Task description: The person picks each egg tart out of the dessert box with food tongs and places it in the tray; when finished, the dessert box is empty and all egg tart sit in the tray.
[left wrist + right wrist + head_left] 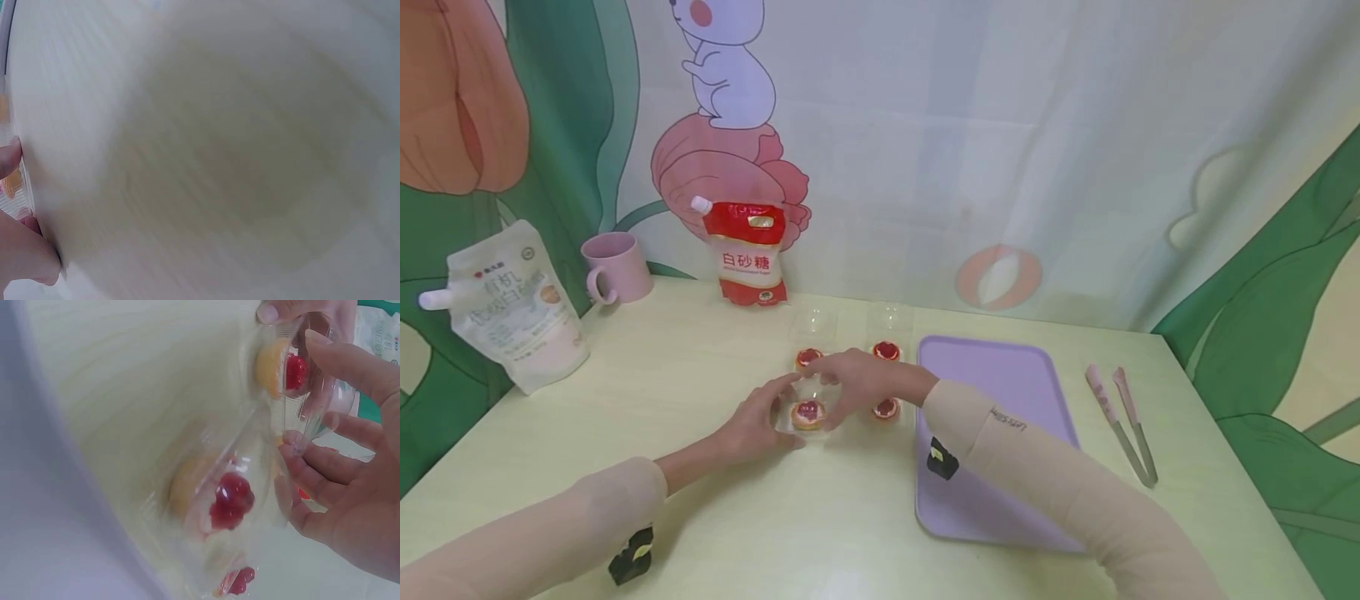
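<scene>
A small tart with red topping point(808, 414) sits in a clear plastic box between both hands. My left hand point(760, 421) grips the box's left side, thumb at the front and fingers at the back; in the left wrist view its fingers point(9, 156) curl at the box edge. From the right, my right hand point(867, 379) holds the clear lid, its thumb and fingertips spread across it in the right wrist view point(362, 450). Behind it, another tart point(808, 358) is partly covered by the right hand. Two more boxed tarts point(886, 351) stand in a column to the right.
The purple tray point(992, 367) lies under the right forearm. Tongs point(1123, 425) rest at the right. Along the back are a red sugar pouch point(748, 258), a pink mug point(619, 267) and a white pouch point(516, 308). Clear raised lids point(891, 317) stand behind the rear tarts.
</scene>
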### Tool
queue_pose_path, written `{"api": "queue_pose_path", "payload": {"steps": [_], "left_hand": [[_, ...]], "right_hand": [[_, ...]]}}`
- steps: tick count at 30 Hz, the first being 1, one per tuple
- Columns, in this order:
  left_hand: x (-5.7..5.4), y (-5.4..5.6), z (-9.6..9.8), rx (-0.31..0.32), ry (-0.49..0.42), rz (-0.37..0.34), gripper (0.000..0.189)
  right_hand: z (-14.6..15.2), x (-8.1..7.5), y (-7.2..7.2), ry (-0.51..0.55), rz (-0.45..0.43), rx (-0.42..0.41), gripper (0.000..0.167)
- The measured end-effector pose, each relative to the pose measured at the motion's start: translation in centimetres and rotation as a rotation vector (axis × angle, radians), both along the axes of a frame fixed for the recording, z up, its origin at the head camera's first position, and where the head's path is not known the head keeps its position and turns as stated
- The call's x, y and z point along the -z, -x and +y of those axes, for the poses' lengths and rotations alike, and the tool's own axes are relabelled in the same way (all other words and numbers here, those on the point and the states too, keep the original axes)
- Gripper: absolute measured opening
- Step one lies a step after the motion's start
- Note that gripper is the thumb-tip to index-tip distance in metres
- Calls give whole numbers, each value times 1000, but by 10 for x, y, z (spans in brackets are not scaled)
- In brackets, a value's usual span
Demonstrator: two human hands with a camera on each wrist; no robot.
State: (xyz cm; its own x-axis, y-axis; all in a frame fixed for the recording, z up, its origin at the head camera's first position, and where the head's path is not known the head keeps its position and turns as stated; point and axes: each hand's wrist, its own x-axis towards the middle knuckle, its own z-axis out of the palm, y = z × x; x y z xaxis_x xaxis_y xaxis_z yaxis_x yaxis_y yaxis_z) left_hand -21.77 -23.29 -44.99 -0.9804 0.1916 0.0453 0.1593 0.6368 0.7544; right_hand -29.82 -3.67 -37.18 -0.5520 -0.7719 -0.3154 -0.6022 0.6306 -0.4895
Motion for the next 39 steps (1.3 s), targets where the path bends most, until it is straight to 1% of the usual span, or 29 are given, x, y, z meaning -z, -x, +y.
{"api": "queue_pose_path", "payload": {"steps": [3, 8, 10, 14, 19, 21, 27, 35, 39], "left_hand": [[-1, 0, 1, -5, 12, -11, 86], [-1, 0, 2, -15, 33, -29, 82], [-1, 0, 2, -17, 39, -34, 81], [-1, 1, 2, -19, 39, -50, 81], [-1, 2, 1, -7, 52, -49, 82], [-1, 3, 0, 8, 60, -35, 83], [-1, 2, -2, 29, 62, 1, 83], [-2, 1, -3, 21, 76, -25, 82], [-3, 0, -5, 16, 82, -25, 83]], "right_hand": [[5, -3, 0, -3, 15, -8, 79], [12, -9, -1, -32, 24, 21, 81], [14, -11, -1, -28, 19, 29, 80], [19, -13, 1, -3, 32, 19, 78], [25, -18, 5, 44, 33, 2, 78], [27, -21, 6, 63, 25, -3, 77], [30, -30, 9, 92, 40, -3, 77], [32, -37, 10, 119, 74, 11, 76], [34, -38, 14, 135, 60, 22, 76]]}}
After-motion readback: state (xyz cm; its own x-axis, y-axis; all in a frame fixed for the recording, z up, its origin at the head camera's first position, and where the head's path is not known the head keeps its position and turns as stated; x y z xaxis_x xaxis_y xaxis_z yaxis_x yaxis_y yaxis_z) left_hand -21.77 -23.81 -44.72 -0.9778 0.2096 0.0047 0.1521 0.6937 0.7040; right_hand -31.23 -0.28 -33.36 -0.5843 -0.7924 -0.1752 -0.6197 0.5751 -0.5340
